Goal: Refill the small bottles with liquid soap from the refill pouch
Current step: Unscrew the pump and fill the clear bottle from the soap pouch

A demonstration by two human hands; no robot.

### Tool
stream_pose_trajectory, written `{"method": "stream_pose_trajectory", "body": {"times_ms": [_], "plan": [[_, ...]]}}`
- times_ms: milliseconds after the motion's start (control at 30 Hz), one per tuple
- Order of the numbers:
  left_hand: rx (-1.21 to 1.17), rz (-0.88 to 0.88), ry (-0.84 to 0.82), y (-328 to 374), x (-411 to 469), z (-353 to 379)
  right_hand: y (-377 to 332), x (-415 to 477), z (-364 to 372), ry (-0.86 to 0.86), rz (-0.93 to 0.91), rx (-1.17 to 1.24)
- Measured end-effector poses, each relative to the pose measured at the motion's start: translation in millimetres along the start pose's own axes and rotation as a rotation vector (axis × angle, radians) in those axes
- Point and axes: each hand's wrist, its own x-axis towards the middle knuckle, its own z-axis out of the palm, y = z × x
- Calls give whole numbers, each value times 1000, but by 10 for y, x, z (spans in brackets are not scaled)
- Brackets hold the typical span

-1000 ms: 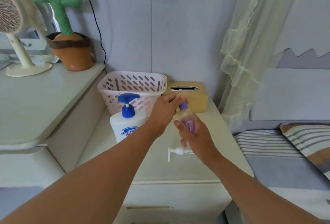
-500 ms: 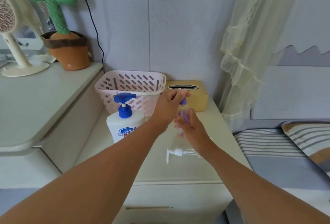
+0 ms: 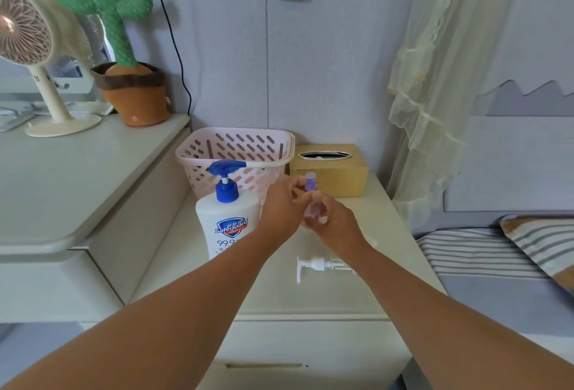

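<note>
A small clear bottle with a purple cap (image 3: pixel 310 195) stands upright above the white nightstand top (image 3: pixel 388 222), held between both hands. My right hand (image 3: pixel 334 226) grips its lower body from the right. My left hand (image 3: pixel 284 208) touches its neck just under the cap with fingertips. A large white soap bottle with a blue pump (image 3: pixel 228 218) stands to the left of my hands. A clear small bottle with a white pump head (image 3: pixel 321 265) lies on its side below my right wrist, partly hidden. No refill pouch is visible.
A pink slotted basket (image 3: pixel 236 148) and a tan tissue box (image 3: pixel 329 169) sit at the back against the wall. On the higher surface to the left stand a fan (image 3: pixel 31 57) and a plush cactus (image 3: pixel 121 57). A bed with a striped pillow (image 3: pixel 546 243) lies to the right.
The purple-capped bottle has stayed between both hands; my left fingers have slipped from over the cap to below it, so the cap now shows fully. The camera view shifted slightly.
</note>
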Motion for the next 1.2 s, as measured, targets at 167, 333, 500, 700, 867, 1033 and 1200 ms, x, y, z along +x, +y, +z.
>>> {"method": "stream_pose_trajectory", "body": {"times_ms": [167,333,500,700,867,1033,1200], "plan": [[41,0,25,28,19,20,6,-11,-12,-37,30,-75],[25,14,43,34,5,28,65,-102,-169,-31,48,-27],[26,-91,128,-17,-162,38,158,-175,-495,70,61,-138],[57,-72,44,-29,-447,59,227,-248,-653,116,179,-264],[221,-44,-239,-82,-544,75,241,-337,-609,84,197,-353],[494,-18,-446,-121,-586,130,286,-302,-567,57,213,-533],[654,7,-449,-132,-550,163,294,-250,-537,63,233,-676]]}}
